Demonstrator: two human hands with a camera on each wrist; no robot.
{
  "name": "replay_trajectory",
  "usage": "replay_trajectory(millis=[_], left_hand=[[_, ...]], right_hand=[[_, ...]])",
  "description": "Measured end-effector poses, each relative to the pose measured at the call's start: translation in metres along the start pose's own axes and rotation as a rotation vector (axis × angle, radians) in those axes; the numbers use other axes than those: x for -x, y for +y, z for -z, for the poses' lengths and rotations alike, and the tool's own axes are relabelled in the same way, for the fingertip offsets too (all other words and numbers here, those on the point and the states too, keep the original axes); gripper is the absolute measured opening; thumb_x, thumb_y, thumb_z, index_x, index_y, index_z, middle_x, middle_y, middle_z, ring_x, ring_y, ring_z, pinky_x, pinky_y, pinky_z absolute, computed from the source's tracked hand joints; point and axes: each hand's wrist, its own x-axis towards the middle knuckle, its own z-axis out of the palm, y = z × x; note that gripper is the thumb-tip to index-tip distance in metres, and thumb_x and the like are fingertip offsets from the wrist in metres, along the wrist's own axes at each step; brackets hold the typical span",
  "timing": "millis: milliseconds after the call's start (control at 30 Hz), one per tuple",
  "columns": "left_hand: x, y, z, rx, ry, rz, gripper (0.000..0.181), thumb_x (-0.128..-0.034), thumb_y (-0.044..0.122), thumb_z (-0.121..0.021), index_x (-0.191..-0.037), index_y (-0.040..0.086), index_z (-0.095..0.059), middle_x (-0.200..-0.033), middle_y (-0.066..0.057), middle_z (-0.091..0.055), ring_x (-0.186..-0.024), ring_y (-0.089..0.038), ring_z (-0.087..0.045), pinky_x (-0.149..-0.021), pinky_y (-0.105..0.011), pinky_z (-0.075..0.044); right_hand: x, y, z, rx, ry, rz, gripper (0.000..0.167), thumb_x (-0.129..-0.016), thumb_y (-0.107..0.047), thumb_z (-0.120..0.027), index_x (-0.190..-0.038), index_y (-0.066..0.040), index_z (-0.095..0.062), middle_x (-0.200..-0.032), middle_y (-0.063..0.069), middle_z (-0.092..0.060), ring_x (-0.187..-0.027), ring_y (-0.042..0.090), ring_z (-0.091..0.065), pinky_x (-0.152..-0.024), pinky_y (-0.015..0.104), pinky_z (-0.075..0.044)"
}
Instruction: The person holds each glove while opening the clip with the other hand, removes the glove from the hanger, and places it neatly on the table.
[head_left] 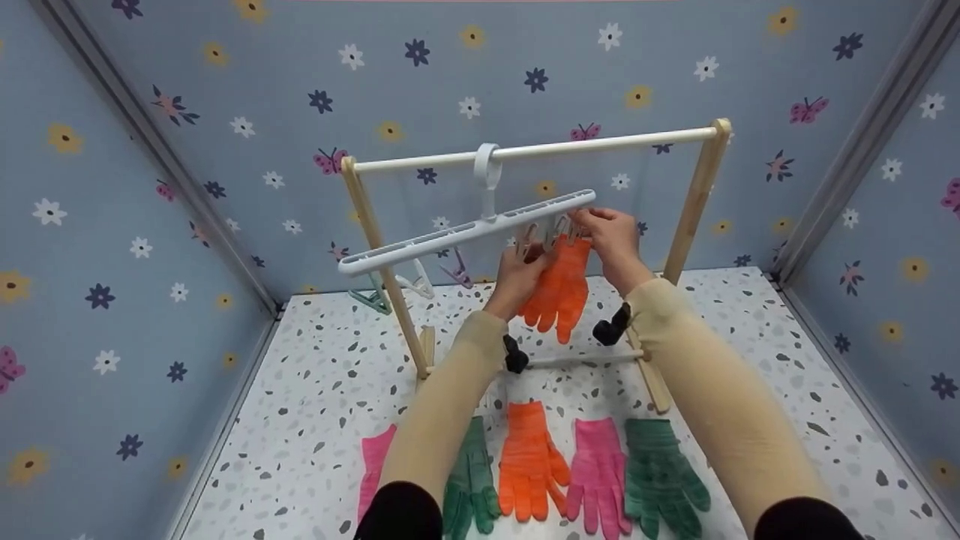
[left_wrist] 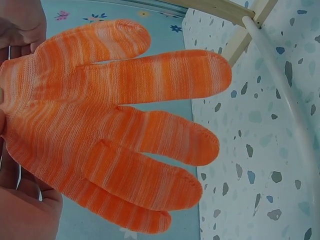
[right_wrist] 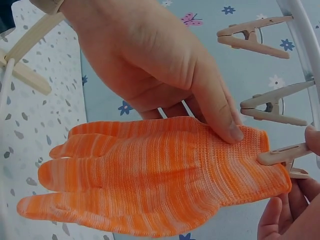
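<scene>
Below the right end of a white clip hanger [head_left: 465, 234], an orange knit glove [head_left: 559, 289] hangs fingers down. My left hand [head_left: 519, 279] pinches its cuff at the side; in the right wrist view the left hand's thumb [right_wrist: 227, 127] lies on the ribbing. A beige clothespin [right_wrist: 285, 154] straddles the cuff edge, and my right hand [head_left: 613, 241] pinches its handle end. Two more beige clothespins, an upper clip [right_wrist: 255, 37] and a middle clip [right_wrist: 277, 104], hang with nothing in them. In the left wrist view the glove [left_wrist: 125, 120] covers much of both hands.
The hanger's hook [head_left: 487, 165] loops over the rack's white rod [head_left: 600, 145]. Green [head_left: 373, 300], white [head_left: 418, 281] and purple [head_left: 457, 271] clips dangle at its left. Pink, green and orange gloves [head_left: 531, 465] lie in a row on the speckled surface [head_left: 315, 420]. Wooden posts [head_left: 697, 199] flank the work.
</scene>
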Motion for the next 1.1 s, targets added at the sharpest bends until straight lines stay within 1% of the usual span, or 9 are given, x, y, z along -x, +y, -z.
replay_trajectory(millis=[67,267,433,533,667,767,900,1000,1100], left_hand=[[0.0009,-0.001,0.0026,-0.009,0.005,-0.002,0.043,-0.0912,0.019,-0.075,-0.131,0.013,-0.058,-0.1,-0.004,-0.068,-0.091,-0.016,-0.061,-0.081,-0.03,-0.051],[0.0022,-0.0019,0.0047,-0.014,0.006,0.023,0.076,-0.0903,0.02,-0.076,-0.154,0.023,-0.035,-0.108,0.0,-0.065,-0.1,-0.012,-0.059,-0.088,-0.027,-0.048],[0.0033,-0.0022,0.0031,-0.086,0.011,0.005,0.042,-0.0901,0.022,-0.076,-0.128,0.01,-0.064,-0.1,-0.002,-0.069,-0.09,-0.013,-0.06,-0.079,-0.027,-0.048],[0.0028,-0.0021,0.0021,-0.11,0.01,-0.007,0.032,-0.0896,0.026,-0.076,-0.114,0.006,-0.069,-0.096,-0.001,-0.069,-0.088,-0.012,-0.06,-0.078,-0.026,-0.048],[0.0028,-0.0024,0.0029,-0.071,0.002,-0.02,0.058,-0.0899,0.025,-0.075,-0.142,0.013,-0.053,-0.097,-0.003,-0.067,-0.092,-0.013,-0.06,-0.083,-0.026,-0.049],[0.0042,-0.0028,0.0044,-0.052,-0.004,-0.02,0.072,-0.0913,0.023,-0.074,-0.154,0.019,-0.038,-0.102,-0.002,-0.067,-0.096,-0.012,-0.06,-0.086,-0.026,-0.048],[0.0075,-0.0041,0.0053,-0.071,-0.009,0.008,0.038,-0.0923,0.025,-0.074,-0.125,0.008,-0.064,-0.094,-0.001,-0.066,-0.085,-0.012,-0.059,-0.077,-0.027,-0.05],[0.0094,-0.0058,0.006,-0.092,-0.016,0.019,0.025,-0.0926,0.029,-0.073,-0.098,0.005,-0.068,-0.086,-0.004,-0.064,-0.076,-0.014,-0.058,-0.069,-0.029,-0.05],[0.0099,-0.0072,0.0074,-0.108,-0.021,0.018,0.023,-0.0924,0.031,-0.073,-0.096,0.009,-0.07,-0.087,-0.004,-0.065,-0.076,-0.014,-0.059,-0.068,-0.028,-0.05]], right_hand=[[0.0012,0.001,-0.0018,0.029,0.003,0.011,0.047,-0.084,-0.038,-0.08,-0.117,-0.006,-0.073,-0.108,0.01,-0.071,-0.1,0.021,-0.061,-0.091,0.036,-0.047],[0.0026,0.0025,-0.0014,0.112,0.004,0.066,0.035,-0.089,-0.033,-0.075,-0.113,-0.006,-0.075,-0.1,0.008,-0.072,-0.097,0.02,-0.061,-0.086,0.033,-0.045],[0.0027,0.0019,-0.0013,0.141,0.029,0.101,0.028,-0.09,-0.025,-0.073,-0.109,-0.005,-0.077,-0.09,0.006,-0.072,-0.092,0.02,-0.061,-0.085,0.033,-0.043],[0.0031,0.0001,-0.0014,0.156,0.039,0.108,0.026,-0.091,-0.024,-0.073,-0.108,-0.005,-0.077,-0.089,0.006,-0.071,-0.094,0.02,-0.061,-0.088,0.034,-0.043],[0.0037,-0.0009,-0.0018,0.178,0.036,0.101,0.025,-0.091,-0.023,-0.072,-0.108,-0.006,-0.077,-0.092,0.007,-0.071,-0.095,0.02,-0.06,-0.086,0.035,-0.043],[0.0035,0.0,-0.0019,0.19,0.029,0.099,0.024,-0.091,-0.023,-0.072,-0.108,-0.006,-0.077,-0.096,0.008,-0.071,-0.095,0.021,-0.059,-0.084,0.035,-0.043],[0.0031,0.0022,-0.0011,0.196,0.032,0.104,0.024,-0.091,-0.021,-0.071,-0.107,-0.006,-0.078,-0.097,0.009,-0.071,-0.093,0.021,-0.058,-0.08,0.034,-0.043],[0.0035,0.0032,-0.0008,0.206,0.032,0.106,0.022,-0.091,-0.02,-0.07,-0.106,-0.006,-0.078,-0.097,0.009,-0.071,-0.093,0.021,-0.058,-0.078,0.033,-0.043],[0.0042,0.003,-0.0012,0.217,0.029,0.112,0.022,-0.091,-0.02,-0.07,-0.105,-0.006,-0.078,-0.097,0.009,-0.071,-0.093,0.021,-0.059,-0.079,0.034,-0.044]])
